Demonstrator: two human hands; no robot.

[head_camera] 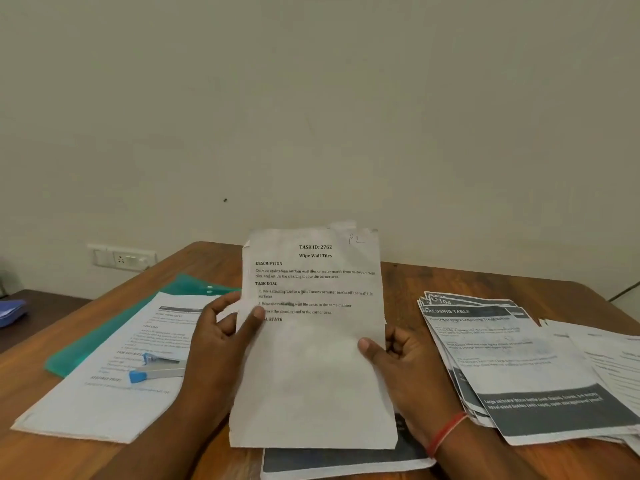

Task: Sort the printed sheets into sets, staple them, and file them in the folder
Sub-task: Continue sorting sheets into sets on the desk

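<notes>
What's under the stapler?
The stapler rests on printed sheets, which partly cover the green folder. Text beneath it and the folder's inside are hidden.

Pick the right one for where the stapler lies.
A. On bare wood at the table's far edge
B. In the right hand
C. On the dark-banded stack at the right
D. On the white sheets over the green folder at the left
D: the stapler rests on the white sheets that overlap the green folder, while the left hand and right hand hold up a page.
</notes>
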